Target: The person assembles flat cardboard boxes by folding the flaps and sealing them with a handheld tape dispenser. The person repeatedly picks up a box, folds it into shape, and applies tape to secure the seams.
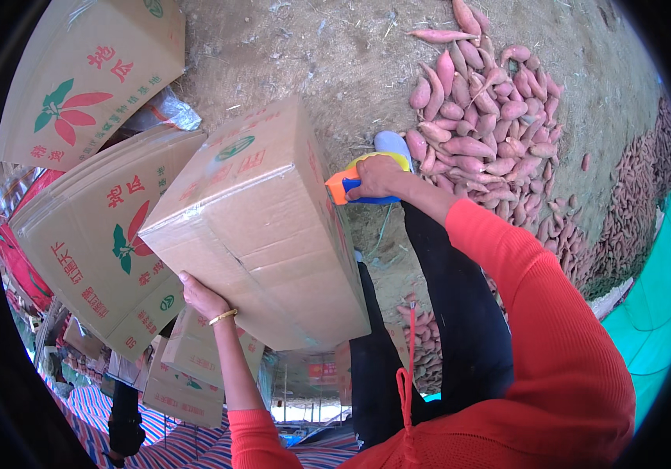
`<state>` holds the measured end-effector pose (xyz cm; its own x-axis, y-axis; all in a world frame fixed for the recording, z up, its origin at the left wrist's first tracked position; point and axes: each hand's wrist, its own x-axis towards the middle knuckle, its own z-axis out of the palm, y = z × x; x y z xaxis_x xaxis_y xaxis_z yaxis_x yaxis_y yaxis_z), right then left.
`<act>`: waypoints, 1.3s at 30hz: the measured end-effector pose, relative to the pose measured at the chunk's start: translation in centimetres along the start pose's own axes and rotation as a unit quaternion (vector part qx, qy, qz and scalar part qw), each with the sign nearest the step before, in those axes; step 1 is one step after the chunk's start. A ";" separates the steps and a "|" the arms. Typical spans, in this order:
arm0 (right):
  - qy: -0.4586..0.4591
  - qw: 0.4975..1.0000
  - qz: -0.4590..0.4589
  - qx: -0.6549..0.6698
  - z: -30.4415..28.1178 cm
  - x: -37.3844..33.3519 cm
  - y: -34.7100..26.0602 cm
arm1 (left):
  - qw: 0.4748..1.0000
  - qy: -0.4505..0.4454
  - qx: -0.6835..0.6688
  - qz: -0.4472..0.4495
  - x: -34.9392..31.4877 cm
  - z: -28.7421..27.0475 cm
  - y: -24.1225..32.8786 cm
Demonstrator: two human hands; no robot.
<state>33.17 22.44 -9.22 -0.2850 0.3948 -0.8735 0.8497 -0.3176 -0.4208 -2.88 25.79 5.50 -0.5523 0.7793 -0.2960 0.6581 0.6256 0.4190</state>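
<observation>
A brown cardboard box (261, 227) with clear tape along its seam is tilted in front of me. My left hand (201, 297), with a gold bangle at the wrist, presses against its lower left edge and supports it. My right hand (378, 177) grips a tape dispenser (351, 184), orange, yellow and blue, held against the box's upper right side. Both sleeves are red.
A stack of flat printed cartons (93, 234) lies at left, with another carton (89, 74) above and more (187, 367) below. A heap of pink sweet potatoes (484, 125) covers the dirt ground at right, with a second heap (632, 203) farther right beside a green sheet (652, 328).
</observation>
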 end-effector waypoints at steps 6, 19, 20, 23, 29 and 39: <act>0.087 0.969 0.232 0.021 4.8 -1.3 -8.7 | 0.995 0.033 0.068 0.062 0.0 -0.5 0.0; 0.364 0.859 0.257 0.254 7.2 -0.6 -10.0 | 0.999 -0.041 0.001 -0.011 0.5 -1.0 -1.1; 0.367 0.865 0.258 0.225 7.9 1.0 -9.2 | 0.998 -0.047 -0.011 -0.027 0.7 -0.8 -0.9; 0.357 0.870 0.269 0.209 9.0 4.0 -7.5 | 0.969 -0.080 -0.223 -0.063 0.9 -0.1 -0.6; 0.302 0.887 0.204 0.285 9.4 4.2 -3.0 | 0.891 -0.368 -0.244 -0.108 7.6 0.5 -12.3; 0.334 0.899 0.021 0.282 2.4 -23.3 -7.1 | 0.961 -0.071 -0.240 0.115 2.6 -4.6 -5.3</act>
<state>32.72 13.37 13.53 0.2311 0.7422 -0.6291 0.4389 -0.6566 -0.6134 -10.15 24.35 6.42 -0.3230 0.9133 -0.2481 0.4246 0.3741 0.8245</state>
